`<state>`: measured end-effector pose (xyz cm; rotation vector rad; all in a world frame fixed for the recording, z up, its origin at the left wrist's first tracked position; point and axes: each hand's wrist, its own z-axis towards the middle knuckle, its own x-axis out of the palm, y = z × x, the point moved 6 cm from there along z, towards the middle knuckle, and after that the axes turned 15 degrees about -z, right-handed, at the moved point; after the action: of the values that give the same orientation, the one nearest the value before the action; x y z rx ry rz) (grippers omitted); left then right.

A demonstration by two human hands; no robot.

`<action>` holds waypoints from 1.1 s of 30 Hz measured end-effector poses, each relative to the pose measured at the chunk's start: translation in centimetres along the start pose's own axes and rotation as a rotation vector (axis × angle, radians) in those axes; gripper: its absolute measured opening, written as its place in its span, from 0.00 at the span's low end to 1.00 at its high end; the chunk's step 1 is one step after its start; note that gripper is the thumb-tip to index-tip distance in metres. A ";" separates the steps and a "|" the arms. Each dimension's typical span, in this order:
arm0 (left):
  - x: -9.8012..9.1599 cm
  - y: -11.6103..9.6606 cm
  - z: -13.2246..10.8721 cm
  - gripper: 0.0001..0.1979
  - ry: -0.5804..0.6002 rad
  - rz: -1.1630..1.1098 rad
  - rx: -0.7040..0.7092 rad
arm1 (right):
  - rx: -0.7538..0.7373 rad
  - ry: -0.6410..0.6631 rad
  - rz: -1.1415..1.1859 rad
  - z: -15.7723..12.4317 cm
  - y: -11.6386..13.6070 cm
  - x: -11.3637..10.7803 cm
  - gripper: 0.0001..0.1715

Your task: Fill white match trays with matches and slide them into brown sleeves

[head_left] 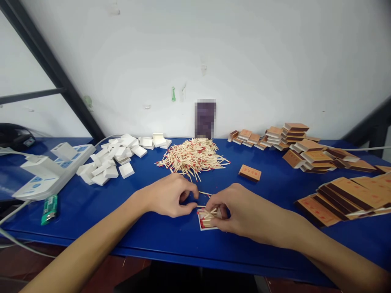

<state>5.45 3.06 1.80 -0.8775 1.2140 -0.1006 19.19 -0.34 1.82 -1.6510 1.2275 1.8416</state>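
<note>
A small white matchbox tray (204,225) lies on the blue table (159,236) near the front edge, partly filled with red-tipped matches (206,216). My right hand (235,209) is curled over the tray, its fingers pinched on the bundle of matches in it. Just left of the tray, my left hand (171,196) is closed, thumb and fingertips together; what it holds, if anything, is hidden. One loose match (204,193) lies between the two hands. Behind them sits a large heap of matches (193,156).
A pile of empty white trays (114,160) lies at back left beside a white power strip (45,169) and a green lighter (49,209). Brown matchbox sleeves are stacked at back right (293,142) and front right (351,197). A single brown box (249,172) lies apart.
</note>
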 end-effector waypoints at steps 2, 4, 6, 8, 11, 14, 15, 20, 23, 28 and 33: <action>0.3 0.0 0.1 0.06 0.037 0.002 0.009 | -0.012 -0.013 -0.013 -0.1 0.1 -0.2 0.07; 0.5 -0.1 0.2 0.04 0.052 0.016 0.021 | -0.030 -0.018 -0.050 -0.2 0.2 -0.4 0.08; 0.6 -0.3 0.3 0.03 0.053 0.035 0.023 | -0.059 -0.010 -0.090 -0.2 0.3 -0.4 0.11; 0.7 -0.2 0.4 0.04 0.051 0.041 0.010 | -0.103 -0.017 -0.108 -0.2 0.5 -0.5 0.12; 0.4 0.1 0.3 0.03 0.036 0.039 -0.025 | -0.172 -0.060 -0.105 -0.2 0.7 -0.6 0.11; -0.8 0.5 0.2 0.03 -0.029 0.024 -0.043 | -0.196 -0.064 -0.098 -0.2 0.9 -0.6 0.09; -1.3 0.5 0.1 0.03 -0.061 0.005 -0.044 | -0.200 -0.057 -0.097 -0.2 0.9 -0.7 0.09; -2.2 -0.6 -0.8 0.03 -0.194 -0.202 -0.136 | -0.181 -0.077 -0.101 -0.5 0.3 -2.1 0.07; -0.7 -1.9 -1.6 0.04 -0.244 -0.258 -0.248 | -0.086 -0.180 -0.135 -0.5 -1.3 -3.5 0.05; 2.8 -3.7 -1.8 0.04 -0.296 -0.207 -0.272 | 0.030 -0.166 -0.185 0.7 -3.1 -2.3 0.09; 4.0 -2.8 -1.5 0.03 -0.359 -0.081 -0.261 | 0.047 -0.209 -0.196 2.0 -3.5 -0.6 0.11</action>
<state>6.79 -1.62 0.40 -1.1191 0.8659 0.1489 20.77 3.37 1.06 -1.4552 0.9783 1.7969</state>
